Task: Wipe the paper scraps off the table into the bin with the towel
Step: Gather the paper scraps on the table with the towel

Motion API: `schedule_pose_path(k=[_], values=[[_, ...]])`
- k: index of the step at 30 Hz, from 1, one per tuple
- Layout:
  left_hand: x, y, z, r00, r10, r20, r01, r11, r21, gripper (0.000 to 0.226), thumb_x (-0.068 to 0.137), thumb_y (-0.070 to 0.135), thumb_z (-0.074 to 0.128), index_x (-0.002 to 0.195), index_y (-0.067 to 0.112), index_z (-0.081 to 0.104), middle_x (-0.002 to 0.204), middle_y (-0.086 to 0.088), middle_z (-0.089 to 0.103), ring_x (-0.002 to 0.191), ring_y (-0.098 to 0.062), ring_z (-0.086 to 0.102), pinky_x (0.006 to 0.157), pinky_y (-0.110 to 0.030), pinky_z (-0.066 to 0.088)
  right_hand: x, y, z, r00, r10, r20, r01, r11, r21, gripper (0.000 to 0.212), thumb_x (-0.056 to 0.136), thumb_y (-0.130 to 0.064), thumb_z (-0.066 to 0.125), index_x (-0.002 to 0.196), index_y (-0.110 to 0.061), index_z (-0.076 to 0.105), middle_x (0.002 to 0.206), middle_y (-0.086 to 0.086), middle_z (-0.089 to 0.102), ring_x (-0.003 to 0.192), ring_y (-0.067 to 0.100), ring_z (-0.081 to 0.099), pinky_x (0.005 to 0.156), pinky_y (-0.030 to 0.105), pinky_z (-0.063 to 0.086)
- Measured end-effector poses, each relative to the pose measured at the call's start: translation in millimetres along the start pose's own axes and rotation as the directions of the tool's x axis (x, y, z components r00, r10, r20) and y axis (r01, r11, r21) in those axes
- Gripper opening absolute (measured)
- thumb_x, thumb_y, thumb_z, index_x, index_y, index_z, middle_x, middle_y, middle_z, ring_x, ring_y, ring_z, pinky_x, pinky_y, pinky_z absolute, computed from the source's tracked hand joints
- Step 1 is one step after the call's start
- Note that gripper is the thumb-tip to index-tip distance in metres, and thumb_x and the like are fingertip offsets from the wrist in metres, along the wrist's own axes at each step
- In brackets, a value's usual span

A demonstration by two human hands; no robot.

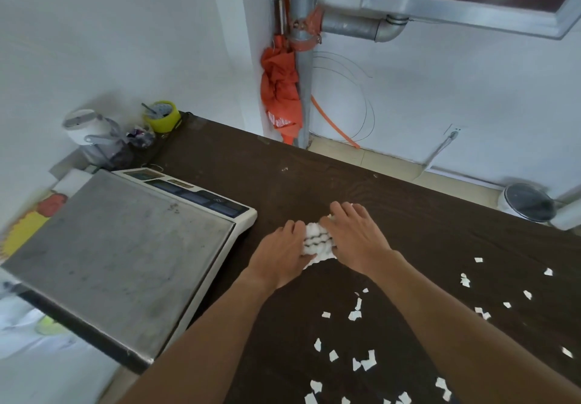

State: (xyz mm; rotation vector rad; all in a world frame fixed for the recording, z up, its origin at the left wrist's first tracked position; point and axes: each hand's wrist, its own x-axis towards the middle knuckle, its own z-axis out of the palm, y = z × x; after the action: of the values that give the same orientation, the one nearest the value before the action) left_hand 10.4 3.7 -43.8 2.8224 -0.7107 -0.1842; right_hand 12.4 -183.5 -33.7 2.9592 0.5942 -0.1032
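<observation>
One white bin (528, 205) stands on the floor past the table's (314, 177) far right edge, its contents hidden from us, perhaps under a dark lid. One striped towel (316, 240) lies bunched mid-table, with the left hand (279, 252) and right hand (352, 230) gripping its ends. We count some two dozen paper scraps (355, 315) on the near tabletop.

The table (314, 183) is viewed closely from above by one head-worn wide-angle camera, tilted forward and down.
</observation>
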Motion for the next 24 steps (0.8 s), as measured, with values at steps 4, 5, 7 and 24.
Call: schedule_pose_path(k=[4,5,7,24], values=[[-8.6,13.4,5.0,0.995,-0.084,0.054,0.083,0.996,0.019,0.048,0.095,0.051,0.060,0.124,0.017,0.045,0.119,-0.005,0.060,0.100,-0.023,0.065,0.079,-0.033,0.048,-5.8,-4.8,0.4,0.999,-0.032,0.041,0.030,0.998,0.048,0.061,0.082,-0.023,0.070,0.137,-0.020,0.046,0.147,0.005,0.042,0.140,0.028,0.032,0.117,0.047,0.027],[-10.1,16.9,6.4,0.991,-0.111,0.068,0.109,0.994,0.029,0.050,0.094,0.053,0.060,0.125,0.016,0.046,0.119,-0.006,0.061,0.100,-0.025,0.066,0.081,-0.034,0.049,-7.6,-5.7,-0.8,0.998,-0.033,0.057,0.029,0.998,0.057,0.060,0.084,-0.021,0.068,0.139,-0.020,0.045,0.146,0.004,0.043,0.140,0.027,0.033,0.116,0.046,0.028],[-14.0,23.7,9.8,0.986,-0.149,0.073,0.145,0.988,0.053,0.051,0.093,0.055,0.059,0.123,0.015,0.048,0.119,-0.007,0.062,0.101,-0.026,0.066,0.083,-0.035,0.049,-11.7,-6.4,-3.6,0.997,-0.036,0.070,0.032,0.998,0.062,0.059,0.085,-0.018,0.066,0.139,-0.020,0.044,0.141,0.002,0.048,0.136,0.025,0.038,0.114,0.043,0.031],[-48.0,29.4,7.0,0.984,-0.177,-0.011,0.177,0.979,0.104,0.052,0.093,0.038,0.065,0.134,0.015,0.042,0.126,-0.006,0.057,0.108,-0.022,0.062,0.088,-0.035,0.055,-47.7,-38.4,2.9,0.995,0.082,-0.064,-0.070,0.984,0.166,0.091,0.088,-0.028,0.066,0.158,-0.014,0.010,0.165,0.010,0.006,0.152,0.025,0.005,0.119,0.040,-0.001]])
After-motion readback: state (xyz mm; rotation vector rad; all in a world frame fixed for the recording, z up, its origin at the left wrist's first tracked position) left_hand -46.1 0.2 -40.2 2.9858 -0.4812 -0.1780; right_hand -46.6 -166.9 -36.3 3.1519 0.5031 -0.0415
